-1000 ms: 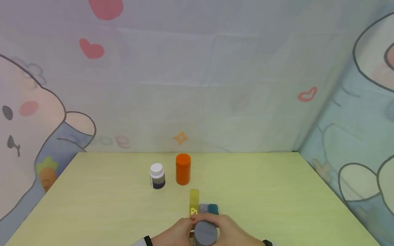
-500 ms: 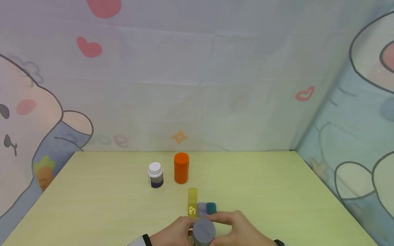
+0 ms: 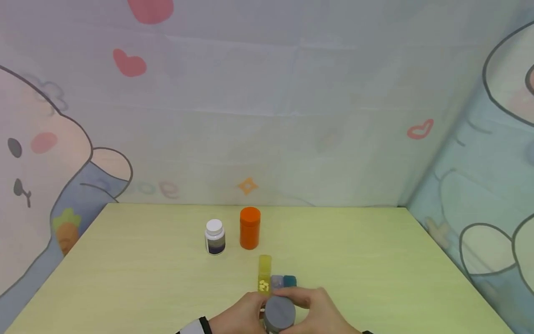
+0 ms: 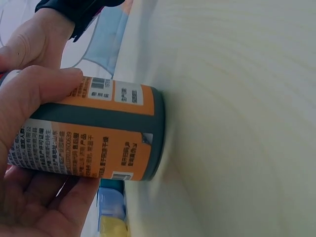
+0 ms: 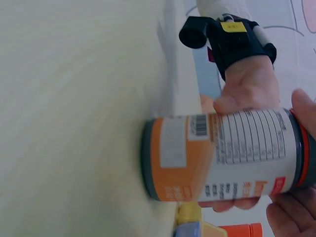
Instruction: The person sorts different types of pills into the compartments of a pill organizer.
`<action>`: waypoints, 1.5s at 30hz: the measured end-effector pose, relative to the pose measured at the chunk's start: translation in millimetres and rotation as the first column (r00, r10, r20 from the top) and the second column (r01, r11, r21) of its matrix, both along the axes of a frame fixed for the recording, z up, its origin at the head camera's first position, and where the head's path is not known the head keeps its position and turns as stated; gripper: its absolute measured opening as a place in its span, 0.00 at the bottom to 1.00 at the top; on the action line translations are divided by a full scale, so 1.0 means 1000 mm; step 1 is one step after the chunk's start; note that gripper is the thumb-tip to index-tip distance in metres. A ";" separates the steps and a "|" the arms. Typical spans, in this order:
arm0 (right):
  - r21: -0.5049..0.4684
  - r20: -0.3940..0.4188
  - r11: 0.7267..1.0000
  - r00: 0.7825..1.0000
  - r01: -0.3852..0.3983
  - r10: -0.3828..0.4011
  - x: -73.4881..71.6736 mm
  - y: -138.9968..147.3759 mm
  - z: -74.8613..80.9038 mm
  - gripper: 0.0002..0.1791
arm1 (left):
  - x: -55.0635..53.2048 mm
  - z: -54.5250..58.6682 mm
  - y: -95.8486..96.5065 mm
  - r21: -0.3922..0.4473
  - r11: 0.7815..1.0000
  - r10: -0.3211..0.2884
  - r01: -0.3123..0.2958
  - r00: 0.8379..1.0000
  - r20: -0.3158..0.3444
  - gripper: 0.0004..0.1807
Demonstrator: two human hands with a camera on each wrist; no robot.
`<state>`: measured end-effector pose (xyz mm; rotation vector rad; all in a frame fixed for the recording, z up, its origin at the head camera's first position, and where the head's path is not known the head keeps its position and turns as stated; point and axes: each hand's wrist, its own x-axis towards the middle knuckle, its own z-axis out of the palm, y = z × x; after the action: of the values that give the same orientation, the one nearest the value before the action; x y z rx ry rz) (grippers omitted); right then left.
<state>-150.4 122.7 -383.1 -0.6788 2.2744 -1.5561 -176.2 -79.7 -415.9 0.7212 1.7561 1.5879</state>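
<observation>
A supplement bottle with a grey cap (image 3: 279,315) stands upright at the near edge in the head view. Its orange, white and dark label (image 4: 101,131) fills much of the left wrist view. My left hand (image 3: 239,316) grips the bottle's body from the left. At the cap, my right hand (image 3: 319,314) pinches the rim with curled fingers and thumb. Just beyond is a pill organizer: its yellow compartment (image 3: 264,285) holds several pale pills, with the yellow lid (image 3: 264,264) raised. Beside it sit purple (image 3: 277,281) and teal (image 3: 289,280) compartments. The hands and bottle hide the organizer's near part.
Farther back on the pale wooden table (image 3: 354,250) stand a white pill bottle (image 3: 215,237) and an orange bottle (image 3: 250,228). A cartoon-printed cloth (image 3: 267,116) hangs behind the table and along its sides.
My right hand's fingers loosened from the cap, moved a little right, and now hold its rim again. The left hand keeps its grip on the bottle. The head view shifts slightly.
</observation>
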 end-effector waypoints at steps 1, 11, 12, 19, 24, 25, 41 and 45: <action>-0.008 -0.005 1.000 1.000 0.017 -0.017 0.001 0.000 -0.001 0.31 | 0.000 0.000 0.000 0.000 1.000 0.008 -0.008 1.000 0.000 0.25; -0.047 0.049 0.995 0.995 0.090 -0.087 0.005 -0.002 -0.006 0.32 | 0.007 -0.007 0.006 -0.019 0.990 0.132 -0.140 0.966 -0.223 0.16; -0.047 0.051 0.994 0.994 0.094 -0.092 0.005 -0.002 -0.006 0.32 | 0.008 -0.007 0.007 -0.025 0.987 0.146 -0.157 0.960 -0.239 0.16; -0.029 0.077 0.988 0.985 0.154 -0.151 0.009 -0.004 -0.007 0.32 | 0.012 -0.009 0.009 -0.067 0.973 0.190 -0.222 0.928 -0.320 0.13; -0.030 0.061 0.983 0.981 0.184 -0.182 0.010 -0.005 -0.008 0.33 | 0.015 -0.008 0.014 -0.088 0.959 0.222 -0.268 0.910 -0.351 0.11; -0.035 0.058 0.982 0.981 0.186 -0.184 0.010 -0.006 -0.008 0.33 | 0.016 -0.008 0.015 -0.096 0.957 0.225 -0.275 0.908 -0.354 0.11; -0.002 -0.031 0.998 0.997 0.069 -0.069 0.004 0.000 -0.005 0.31 | 0.012 -0.009 0.013 -0.146 0.959 0.177 -0.243 0.915 -0.361 0.12; 0.013 -0.019 1.000 1.000 0.008 -0.007 -0.005 0.004 0.005 0.30 | 0.011 -0.008 0.012 -0.138 0.960 0.185 -0.244 0.921 -0.343 0.12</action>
<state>-155.1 126.2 -378.1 -0.6858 2.3015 -1.5435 -164.8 -67.3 -424.1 0.7581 2.2584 1.4860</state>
